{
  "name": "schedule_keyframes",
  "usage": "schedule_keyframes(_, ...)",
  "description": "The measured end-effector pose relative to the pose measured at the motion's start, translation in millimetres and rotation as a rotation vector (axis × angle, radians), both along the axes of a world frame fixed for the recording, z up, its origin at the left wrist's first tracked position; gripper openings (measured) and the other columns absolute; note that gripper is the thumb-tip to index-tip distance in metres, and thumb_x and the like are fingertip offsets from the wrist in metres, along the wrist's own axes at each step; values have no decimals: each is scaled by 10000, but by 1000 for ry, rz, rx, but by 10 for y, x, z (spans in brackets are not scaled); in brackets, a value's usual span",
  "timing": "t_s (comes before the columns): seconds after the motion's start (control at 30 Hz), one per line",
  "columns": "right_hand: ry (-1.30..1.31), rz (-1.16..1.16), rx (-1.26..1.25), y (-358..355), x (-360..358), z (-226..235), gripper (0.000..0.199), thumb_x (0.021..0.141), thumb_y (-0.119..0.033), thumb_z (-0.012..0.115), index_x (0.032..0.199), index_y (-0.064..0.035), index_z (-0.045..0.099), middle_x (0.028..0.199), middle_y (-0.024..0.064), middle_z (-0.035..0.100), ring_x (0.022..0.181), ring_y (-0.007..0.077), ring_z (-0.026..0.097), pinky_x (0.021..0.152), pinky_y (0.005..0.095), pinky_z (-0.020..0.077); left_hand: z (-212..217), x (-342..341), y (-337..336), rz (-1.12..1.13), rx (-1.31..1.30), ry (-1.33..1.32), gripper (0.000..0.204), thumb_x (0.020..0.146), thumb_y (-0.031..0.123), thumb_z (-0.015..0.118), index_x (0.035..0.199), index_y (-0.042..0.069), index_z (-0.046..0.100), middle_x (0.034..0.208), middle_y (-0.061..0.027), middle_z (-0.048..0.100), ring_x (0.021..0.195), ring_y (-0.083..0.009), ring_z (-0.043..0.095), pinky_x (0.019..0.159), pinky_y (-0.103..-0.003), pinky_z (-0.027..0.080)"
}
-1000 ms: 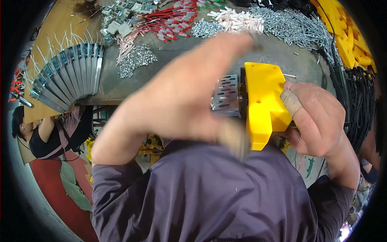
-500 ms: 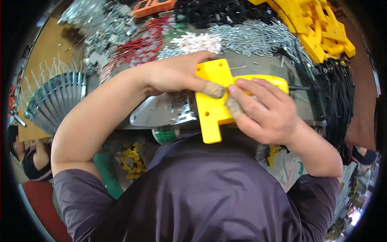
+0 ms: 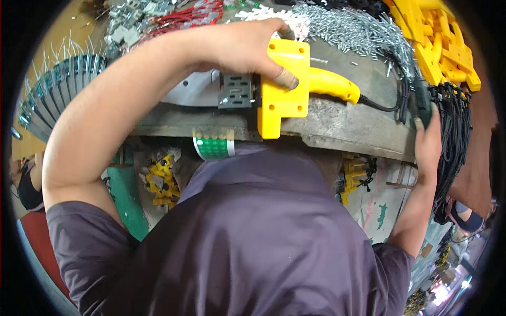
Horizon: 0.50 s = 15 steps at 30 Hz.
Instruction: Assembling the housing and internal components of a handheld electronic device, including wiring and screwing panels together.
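Note:
My left hand (image 3: 250, 50) grips a yellow plastic tool housing (image 3: 300, 60) at the bench's near edge, thumb across its face and fingers round the far side. The housing has a curved handle (image 3: 334, 84) with a black power cord (image 3: 382, 107) running from it. A slotted metal plate (image 3: 237, 92) sticks out of the housing's left side, partly under my forearm. At the right, my right hand (image 3: 429, 139) closes on a dark cylindrical tool (image 3: 420, 97), apparently an electric screwdriver; its lower end is hidden by the fingers.
Loose screws (image 3: 350, 29), red wires (image 3: 190, 18) and metal parts (image 3: 124, 31) lie along the back. Yellow housings (image 3: 448, 50) pile up at the far right above bundled black cords (image 3: 456, 137). Fanned metal plates (image 3: 66, 81) stand at the left. A green-and-white strip (image 3: 213, 147) hangs at the front edge.
My right hand has left the yellow housing and moved right onto the dark tool. The left hand still holds the housing, now higher in view, with its handle uncovered.

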State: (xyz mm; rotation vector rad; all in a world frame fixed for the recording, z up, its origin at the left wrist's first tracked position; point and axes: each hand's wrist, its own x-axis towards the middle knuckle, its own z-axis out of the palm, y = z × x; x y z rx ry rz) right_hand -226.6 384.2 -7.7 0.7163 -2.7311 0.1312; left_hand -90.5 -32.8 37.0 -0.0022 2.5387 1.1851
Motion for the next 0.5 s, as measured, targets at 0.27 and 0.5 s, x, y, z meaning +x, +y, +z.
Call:
schedule_keyframes(0.27,-1243,583,-1836,-888,734,533,419,824,-190,629,1120,37,436,950,85,399,904,180,362,884,319,327,98,-65,-63,-103,-66,-72,807,731,396,783,1281,-65,414,1065,-179,606,918,-234,599,790,-324,485)
schedule_keyframes(0.5,-937,1099,-1477,-1683,1032,739,271,834,-268,619,1031,-93,556,892,-10,492,817,142,460,892,369,355,81,-67,-79,-128,-105,-87,888,701,452,804,1252,-121,408,1085,-246,615,1046,-306,588,904,-357,465)
